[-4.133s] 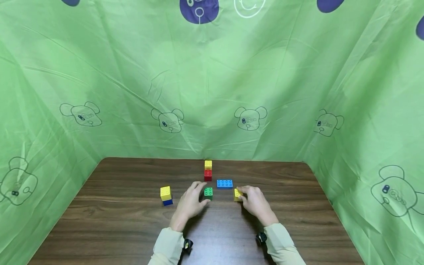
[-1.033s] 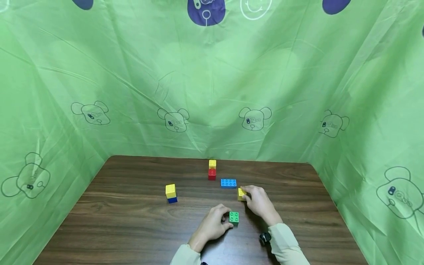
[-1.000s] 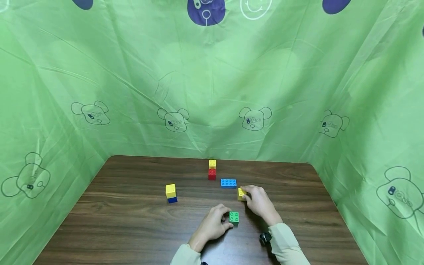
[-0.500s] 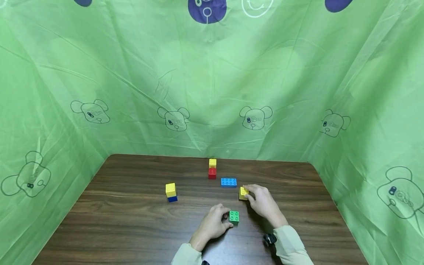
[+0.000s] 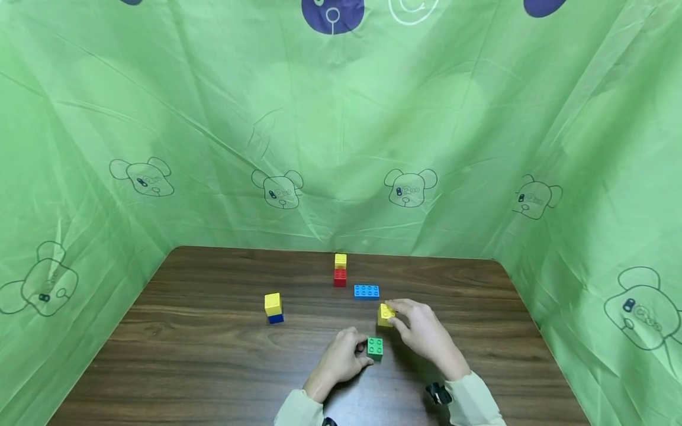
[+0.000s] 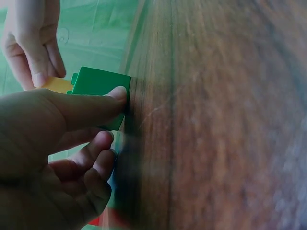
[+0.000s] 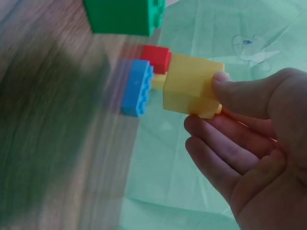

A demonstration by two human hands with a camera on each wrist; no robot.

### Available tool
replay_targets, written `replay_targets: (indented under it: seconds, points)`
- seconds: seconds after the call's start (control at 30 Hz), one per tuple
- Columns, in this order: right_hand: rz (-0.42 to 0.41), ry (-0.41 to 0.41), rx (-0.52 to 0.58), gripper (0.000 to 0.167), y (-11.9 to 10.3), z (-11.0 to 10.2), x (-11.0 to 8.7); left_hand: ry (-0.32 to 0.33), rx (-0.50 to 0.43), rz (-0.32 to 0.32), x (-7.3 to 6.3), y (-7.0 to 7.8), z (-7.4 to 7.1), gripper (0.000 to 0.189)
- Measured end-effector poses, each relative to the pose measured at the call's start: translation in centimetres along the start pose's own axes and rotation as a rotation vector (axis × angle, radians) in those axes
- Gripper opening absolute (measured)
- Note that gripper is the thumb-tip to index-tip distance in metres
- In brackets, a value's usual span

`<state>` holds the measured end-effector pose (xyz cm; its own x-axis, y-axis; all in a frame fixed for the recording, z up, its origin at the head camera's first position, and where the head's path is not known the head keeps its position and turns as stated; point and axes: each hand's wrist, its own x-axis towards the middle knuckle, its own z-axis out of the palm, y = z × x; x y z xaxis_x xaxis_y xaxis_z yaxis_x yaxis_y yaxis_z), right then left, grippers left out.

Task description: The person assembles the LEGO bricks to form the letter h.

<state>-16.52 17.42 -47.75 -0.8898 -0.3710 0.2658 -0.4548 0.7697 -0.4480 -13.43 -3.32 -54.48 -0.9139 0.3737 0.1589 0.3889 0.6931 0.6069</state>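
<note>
In the head view my left hand (image 5: 340, 358) pinches a green toy building brick (image 5: 375, 349) on the near middle of the table. The left wrist view shows the thumb along the side of the green brick (image 6: 98, 80), whose studs point up, away from the tabletop. My right hand (image 5: 423, 332) holds a yellow brick (image 5: 385, 316) by its upper end, behind and slightly right of the green one. Thumb and fingers grip the yellow brick (image 7: 192, 85) in the right wrist view, where it hangs clear of the table.
A blue brick (image 5: 366, 292) lies just behind the yellow one. Farther back stand a red brick (image 5: 340, 278) and another yellow brick (image 5: 340, 261). To the left, a yellow brick (image 5: 273, 303) sits on a dark blue brick (image 5: 276, 318). Green cloth (image 5: 341, 225) surrounds the wooden table (image 5: 213, 355).
My left hand has taken the green brick from the table's middle and brought it nearer and rightward. My right hand has raised the yellow brick and shifted it slightly toward the green one.
</note>
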Motion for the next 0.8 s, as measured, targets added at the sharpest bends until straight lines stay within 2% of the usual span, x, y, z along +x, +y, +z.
replay_targets:
  seconds: [0.1, 0.27, 0.47, 0.8]
  points:
    - [-0.035, -0.009, 0.003, 0.032, -0.7, -0.3, -0.3, 0.005, 0.009, 0.008, 0.0, 0.0, 0.0, 0.026]
    - [-0.102, -0.044, 0.006, 0.03, -1.8, -0.7, -0.9, -0.013, 0.002, -0.019, 0.0, 0.0, -0.1, 0.026]
    - [-0.131, -0.106, 0.002, 0.029, -2.4, -0.8, -1.1, -0.036, -0.006, -0.054, 0.1, 0.2, -0.2, 0.022]
    - [-0.148, -0.163, 0.071, 0.023, -2.5, -0.2, -1.4, -0.014, -0.01, -0.038, 0.0, 0.2, -0.1, 0.023]
